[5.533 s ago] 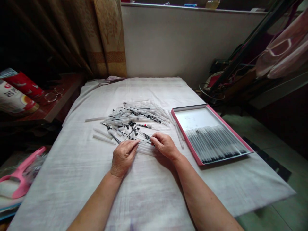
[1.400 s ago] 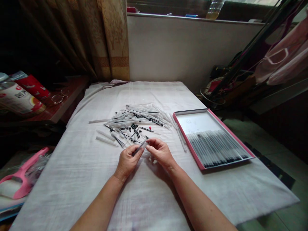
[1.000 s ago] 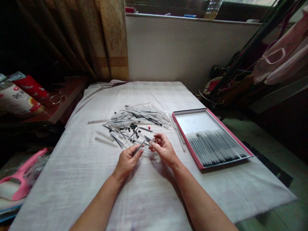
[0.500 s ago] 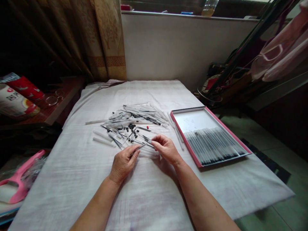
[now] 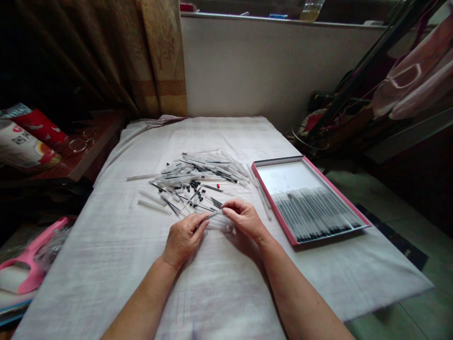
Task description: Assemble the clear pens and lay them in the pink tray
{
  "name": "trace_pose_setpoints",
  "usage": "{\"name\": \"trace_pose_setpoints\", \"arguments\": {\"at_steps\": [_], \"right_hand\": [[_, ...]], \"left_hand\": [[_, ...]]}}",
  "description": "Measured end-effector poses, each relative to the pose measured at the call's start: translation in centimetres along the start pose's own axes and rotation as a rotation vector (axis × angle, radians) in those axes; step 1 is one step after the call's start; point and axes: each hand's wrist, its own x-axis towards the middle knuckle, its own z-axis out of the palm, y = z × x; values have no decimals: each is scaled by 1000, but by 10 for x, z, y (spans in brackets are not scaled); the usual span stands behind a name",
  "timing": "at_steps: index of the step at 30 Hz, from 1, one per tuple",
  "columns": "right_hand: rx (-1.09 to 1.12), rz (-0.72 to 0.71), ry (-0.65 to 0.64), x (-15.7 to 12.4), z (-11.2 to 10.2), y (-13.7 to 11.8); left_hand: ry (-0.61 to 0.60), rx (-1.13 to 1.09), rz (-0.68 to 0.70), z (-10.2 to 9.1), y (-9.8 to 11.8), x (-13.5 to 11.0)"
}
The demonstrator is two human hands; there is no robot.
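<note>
My left hand [image 5: 184,237] is closed around one end of a slim pen [image 5: 214,214], with the thumb against the fingers. At the pen's other end, the fingertips of my right hand [image 5: 247,221] are pinched together on it. Just beyond both hands lies a loose heap of clear pen barrels [image 5: 174,178] and dark refills [image 5: 209,168]. Small black plugs [image 5: 194,184] are scattered on the near side of the heap, with one small red piece [image 5: 218,186] among them. A few clear barrels lie under and between my hands, partly hidden.
Right of my hands, a pink-edged shallow box [image 5: 273,208] holds a row of pens [image 5: 313,215]. Loose barrels [image 5: 261,196] lie along its left side. All this rests on a white cloth [image 5: 116,264]. A side table [image 5: 76,167] with glasses [image 5: 78,144] stands at left.
My hands have come slightly closer together along the pen, and my right fingertips now meet its end. The view has shifted slightly; heap and box stay as they were.
</note>
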Motion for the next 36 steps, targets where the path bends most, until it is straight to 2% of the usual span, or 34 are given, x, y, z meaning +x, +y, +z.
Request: {"name": "trace_pose_setpoints", "arguments": {"at_steps": [11, 19, 24, 31, 36], "right_hand": [[-130, 235, -149, -2, -4, -4], [-147, 219, -175, -1, -2, -2], [-148, 225, -136, -2, 1, -2], [-107, 242, -175, -1, 3, -2], [-62, 193, -120, 0, 4, 0]], "left_hand": [[6, 43, 56, 2, 0, 0], [6, 60, 36, 6, 2, -4], [-1, 99, 24, 8, 3, -5], [1, 93, 13, 6, 4, -5], [53, 63, 21, 12, 3, 0]]}}
